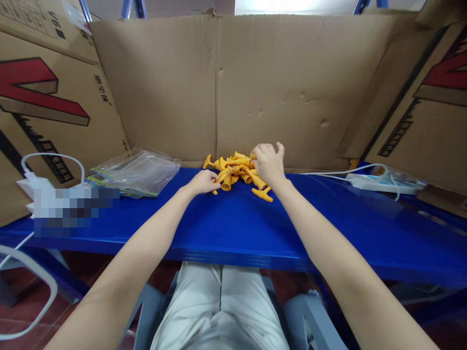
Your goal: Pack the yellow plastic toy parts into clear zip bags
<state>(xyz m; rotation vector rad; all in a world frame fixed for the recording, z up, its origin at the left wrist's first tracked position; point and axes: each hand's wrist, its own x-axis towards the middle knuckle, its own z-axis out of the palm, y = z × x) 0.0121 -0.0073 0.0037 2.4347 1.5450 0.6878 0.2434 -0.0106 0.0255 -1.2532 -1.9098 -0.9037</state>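
Note:
A pile of yellow plastic parts, some shaped like T-handles and some like short flared tubes, lies on the blue table near its back. My left hand is at the pile's left side, its fingers curled against one of the parts; whether it grips that part is hard to see. Over the pile's right side is my right hand, thumb spread apart from the fingers, whose tips are partly hidden behind the hand. Just below it, a T-shaped yellow piece lies at the front of the heap.
Cardboard walls off the back and both sides. Clear plastic bags lie at the left. A white power strip with cables sits at the right, and a white charger with a cable stands far left. The blue table's front edge is above my lap.

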